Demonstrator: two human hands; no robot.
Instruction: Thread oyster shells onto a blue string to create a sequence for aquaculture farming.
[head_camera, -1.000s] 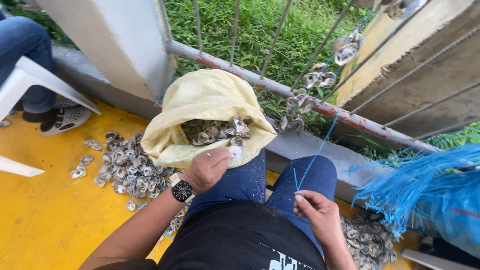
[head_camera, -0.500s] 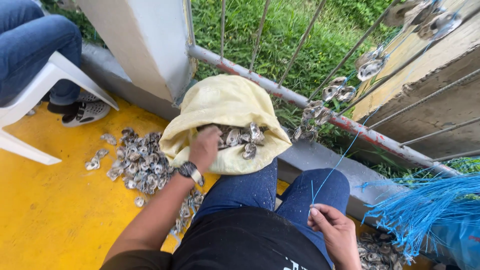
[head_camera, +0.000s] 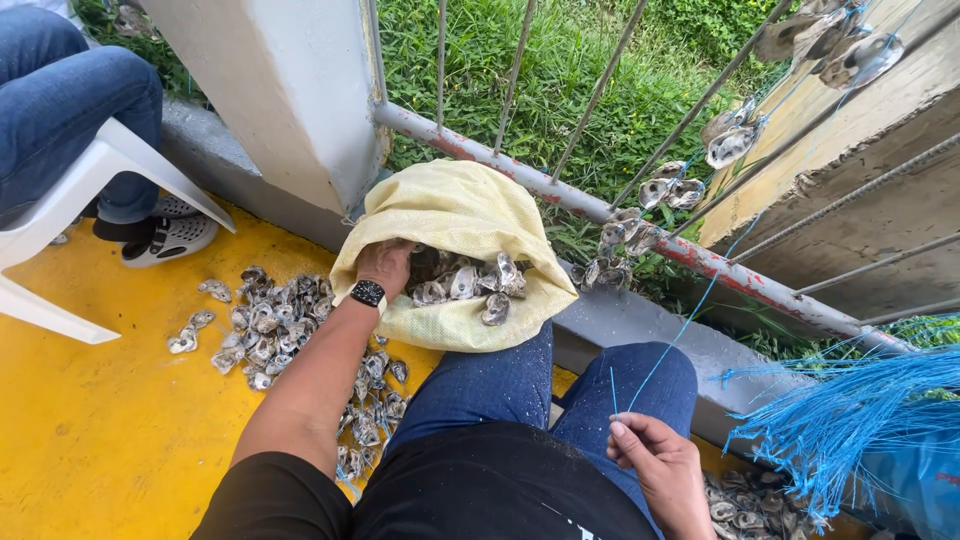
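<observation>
Yellow floor (head_camera: 90, 440): painted surface beneath the seated person, whose blue-jeaned knees point toward the railing.

Metal railing (head_camera: 560, 190): a rusted pipe with thin bars, grass behind it; strung oyster shells (head_camera: 625, 235) hang on it.

Yellow woven sack (head_camera: 460, 215): stands slumped against the railing just ahead of the knees, mouth facing the person, with loose oyster shells (head_camera: 470, 285) visible inside the opening.

White plastic chair (head_camera: 85, 190): at far left, with another person's jeaned leg and a grey shoe (head_camera: 165, 240) beside it.

Blue string bundle (head_camera: 850, 420): a frayed mass at right, near the railing's lower end.

Shell pile (head_camera: 265, 325): scattered on the floor left of the sack, just beside the left forearm.

Left hand (head_camera: 385, 265): wearing a black wristwatch (head_camera: 367, 293), reaches into the sack's mouth, fingers curled down among the shells; whether they close on one cannot be told.

Right hand (head_camera: 655, 470): rests over the right thigh, thumb and fingers pressed together, pinching a single blue string (head_camera: 690, 320) that runs up toward the railing.
</observation>
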